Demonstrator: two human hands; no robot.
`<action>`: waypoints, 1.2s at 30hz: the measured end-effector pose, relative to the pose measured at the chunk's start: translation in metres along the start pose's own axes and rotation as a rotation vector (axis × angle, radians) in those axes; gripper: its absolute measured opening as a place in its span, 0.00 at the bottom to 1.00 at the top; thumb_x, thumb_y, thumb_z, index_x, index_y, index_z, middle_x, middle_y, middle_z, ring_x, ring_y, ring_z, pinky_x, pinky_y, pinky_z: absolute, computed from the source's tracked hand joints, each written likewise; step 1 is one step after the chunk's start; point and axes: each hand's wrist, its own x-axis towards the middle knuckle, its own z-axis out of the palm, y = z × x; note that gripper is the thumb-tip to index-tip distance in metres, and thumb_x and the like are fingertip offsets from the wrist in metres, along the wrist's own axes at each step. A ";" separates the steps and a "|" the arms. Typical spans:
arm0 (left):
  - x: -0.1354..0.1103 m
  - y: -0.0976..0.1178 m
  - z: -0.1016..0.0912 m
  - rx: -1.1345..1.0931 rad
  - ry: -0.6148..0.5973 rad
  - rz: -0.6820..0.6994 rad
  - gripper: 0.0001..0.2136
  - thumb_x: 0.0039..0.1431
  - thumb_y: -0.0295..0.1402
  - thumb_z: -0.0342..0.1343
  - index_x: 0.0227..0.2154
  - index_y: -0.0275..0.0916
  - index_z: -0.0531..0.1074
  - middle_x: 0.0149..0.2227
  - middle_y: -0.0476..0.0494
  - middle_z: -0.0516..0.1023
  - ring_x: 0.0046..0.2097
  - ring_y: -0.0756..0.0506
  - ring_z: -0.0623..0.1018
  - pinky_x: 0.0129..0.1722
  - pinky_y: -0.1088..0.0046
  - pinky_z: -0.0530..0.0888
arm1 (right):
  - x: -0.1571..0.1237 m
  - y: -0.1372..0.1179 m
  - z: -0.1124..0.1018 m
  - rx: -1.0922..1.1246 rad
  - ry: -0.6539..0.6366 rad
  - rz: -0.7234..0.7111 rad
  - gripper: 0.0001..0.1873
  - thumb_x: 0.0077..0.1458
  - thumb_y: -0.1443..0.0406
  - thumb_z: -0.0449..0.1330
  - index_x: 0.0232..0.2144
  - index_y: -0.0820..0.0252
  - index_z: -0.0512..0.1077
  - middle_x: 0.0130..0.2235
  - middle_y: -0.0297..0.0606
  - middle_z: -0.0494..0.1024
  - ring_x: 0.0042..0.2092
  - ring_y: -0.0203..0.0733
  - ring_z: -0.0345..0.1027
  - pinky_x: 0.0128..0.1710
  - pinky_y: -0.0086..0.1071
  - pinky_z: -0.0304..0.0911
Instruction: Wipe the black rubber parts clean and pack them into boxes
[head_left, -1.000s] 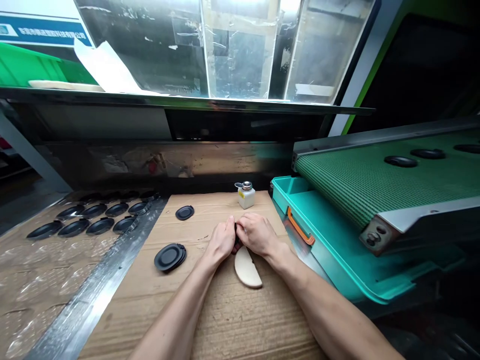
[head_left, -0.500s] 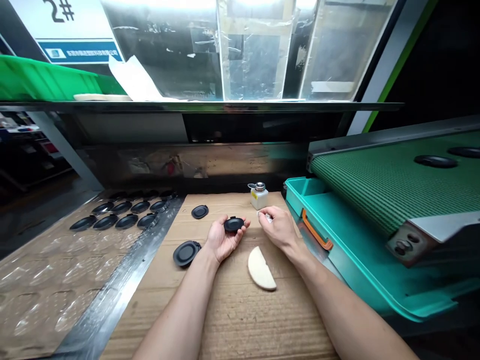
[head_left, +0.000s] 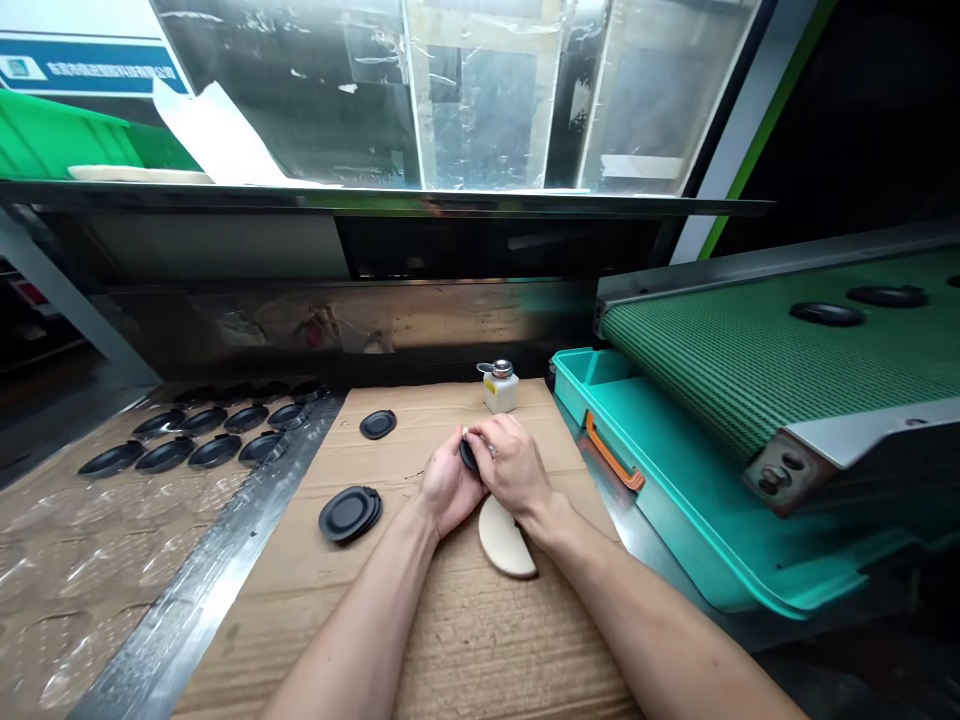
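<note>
While the left hand (head_left: 448, 482) cups a black cap (head_left: 469, 457), the right hand (head_left: 512, 466) closes over it, near the bottle (head_left: 500, 387).

The cap (head_left: 469, 457) seemed matt black plastic. The worktop (head_left: 465, 620) was rough corrugated cardboard, the tray (head_left: 675, 500) smooth glossy plastic, the belt (head_left: 720, 370) ribbed and matt, and the bottle (head_left: 500, 388) metal-topped.

Bare left hand (head_left: 448, 487), right hand (head_left: 514, 470), forearms

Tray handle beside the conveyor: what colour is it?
Orange; the handle shows clearly in the head view.
</note>
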 end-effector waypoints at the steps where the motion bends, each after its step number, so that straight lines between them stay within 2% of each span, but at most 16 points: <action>1: 0.000 0.000 0.000 -0.002 0.014 0.015 0.22 0.72 0.41 0.39 0.33 0.33 0.74 0.40 0.35 0.78 0.47 0.40 0.78 0.54 0.60 0.75 | 0.000 -0.001 0.002 -0.001 -0.006 -0.002 0.08 0.64 0.65 0.55 0.37 0.61 0.74 0.37 0.40 0.74 0.43 0.43 0.65 0.45 0.34 0.62; 4: -0.001 0.003 -0.004 0.028 0.092 0.027 0.25 0.71 0.44 0.39 0.30 0.33 0.73 0.39 0.32 0.78 0.48 0.38 0.78 0.55 0.59 0.73 | -0.003 -0.005 0.002 0.055 -0.099 -0.044 0.07 0.64 0.67 0.55 0.36 0.60 0.74 0.37 0.39 0.74 0.42 0.42 0.65 0.44 0.34 0.62; 7: -0.002 0.006 -0.007 0.052 0.121 0.018 0.24 0.71 0.44 0.39 0.33 0.31 0.74 0.38 0.32 0.78 0.47 0.39 0.78 0.55 0.62 0.73 | -0.005 -0.005 -0.002 0.103 -0.221 -0.131 0.06 0.63 0.68 0.56 0.34 0.60 0.73 0.37 0.38 0.74 0.41 0.40 0.66 0.45 0.33 0.62; 9: -0.003 0.005 -0.006 0.039 0.089 0.036 0.23 0.71 0.42 0.40 0.34 0.31 0.74 0.38 0.33 0.78 0.47 0.40 0.78 0.55 0.63 0.74 | -0.004 -0.004 -0.004 0.063 -0.202 -0.131 0.07 0.64 0.68 0.55 0.35 0.60 0.73 0.37 0.39 0.74 0.41 0.40 0.65 0.45 0.34 0.62; 12: -0.004 0.004 -0.002 0.025 0.059 0.058 0.21 0.71 0.41 0.41 0.32 0.32 0.73 0.38 0.35 0.78 0.46 0.41 0.79 0.53 0.65 0.75 | -0.003 -0.003 -0.004 0.004 -0.104 -0.065 0.09 0.65 0.67 0.53 0.37 0.61 0.74 0.37 0.40 0.73 0.42 0.42 0.64 0.44 0.35 0.63; 17: -0.001 0.014 -0.006 0.084 0.176 0.057 0.24 0.71 0.45 0.41 0.38 0.29 0.76 0.38 0.32 0.79 0.44 0.40 0.79 0.49 0.64 0.78 | -0.008 -0.009 -0.005 0.059 -0.282 -0.186 0.08 0.63 0.68 0.55 0.38 0.59 0.75 0.39 0.39 0.74 0.44 0.41 0.65 0.46 0.32 0.64; 19: 0.000 0.016 -0.008 0.064 0.169 0.095 0.25 0.71 0.44 0.39 0.39 0.29 0.76 0.40 0.32 0.79 0.45 0.41 0.79 0.48 0.64 0.79 | -0.008 -0.008 -0.006 0.010 -0.245 -0.159 0.09 0.64 0.67 0.54 0.37 0.59 0.74 0.40 0.40 0.74 0.44 0.42 0.65 0.45 0.33 0.64; 21: 0.000 0.012 -0.007 0.046 0.139 0.120 0.24 0.72 0.42 0.39 0.38 0.29 0.75 0.41 0.32 0.79 0.45 0.42 0.79 0.49 0.65 0.78 | -0.005 -0.005 -0.007 -0.038 -0.144 -0.107 0.10 0.66 0.67 0.52 0.39 0.60 0.74 0.41 0.41 0.74 0.44 0.42 0.65 0.46 0.34 0.64; 25: -0.003 0.000 0.002 0.089 0.084 0.157 0.16 0.71 0.36 0.46 0.39 0.31 0.75 0.45 0.35 0.78 0.48 0.43 0.78 0.51 0.66 0.78 | 0.005 0.002 -0.009 -0.134 -0.024 -0.043 0.13 0.68 0.65 0.49 0.39 0.61 0.73 0.39 0.42 0.73 0.43 0.43 0.64 0.47 0.35 0.62; 28: -0.005 -0.003 0.005 0.163 0.087 0.193 0.14 0.70 0.34 0.47 0.43 0.30 0.75 0.47 0.33 0.78 0.48 0.42 0.78 0.50 0.65 0.78 | 0.008 0.005 -0.011 -0.213 -0.020 0.021 0.14 0.68 0.64 0.49 0.38 0.61 0.73 0.39 0.41 0.73 0.43 0.44 0.64 0.45 0.35 0.60; 33: -0.006 0.002 0.000 0.260 0.085 0.245 0.14 0.70 0.33 0.48 0.42 0.28 0.75 0.47 0.30 0.78 0.49 0.41 0.78 0.50 0.64 0.79 | 0.004 0.004 -0.016 -0.320 -0.073 0.187 0.12 0.66 0.66 0.50 0.35 0.61 0.72 0.37 0.42 0.73 0.40 0.44 0.66 0.42 0.35 0.59; 36: -0.005 -0.001 -0.002 0.258 0.074 0.268 0.13 0.69 0.32 0.49 0.41 0.28 0.76 0.46 0.31 0.78 0.50 0.41 0.78 0.51 0.64 0.78 | 0.001 0.001 -0.016 -0.263 -0.107 0.162 0.10 0.65 0.67 0.52 0.35 0.61 0.72 0.37 0.41 0.74 0.41 0.43 0.67 0.43 0.34 0.59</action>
